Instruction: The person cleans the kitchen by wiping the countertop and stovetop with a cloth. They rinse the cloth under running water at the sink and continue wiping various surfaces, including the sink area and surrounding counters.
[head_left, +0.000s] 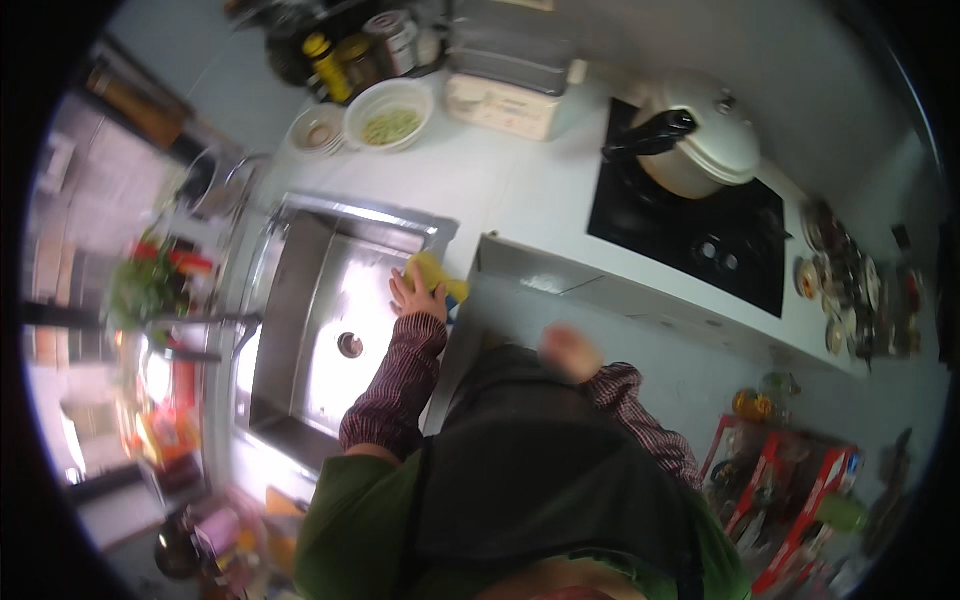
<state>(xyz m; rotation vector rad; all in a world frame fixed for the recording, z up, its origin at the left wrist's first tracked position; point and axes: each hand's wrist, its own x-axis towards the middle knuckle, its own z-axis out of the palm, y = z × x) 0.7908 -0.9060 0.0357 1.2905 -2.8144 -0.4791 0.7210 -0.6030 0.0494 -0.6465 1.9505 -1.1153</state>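
My left hand (418, 298) is on a yellow cloth (448, 279) at the near rim of the stainless-steel sink (289, 315). Its fingers are spread, and part of the cloth is hidden beneath them. A bit of blue shows beside the wrist. The drain (350, 345) lies in the bare basin floor, and the faucet (244, 326) stands on the window side. My right hand (570, 352) is in front of the dark apron (517, 465), away from the counter. It is too blurred for its fingers to be made out.
A white bowl of chopped green food (390, 120) stands beside stacked small bowls (316, 131) at the back. A lidded pot (697, 142) sits on the black cooktop (675, 232), its handle jutting out. Jars (840, 277) line the right end; a red rack (772, 480) stands lower right.
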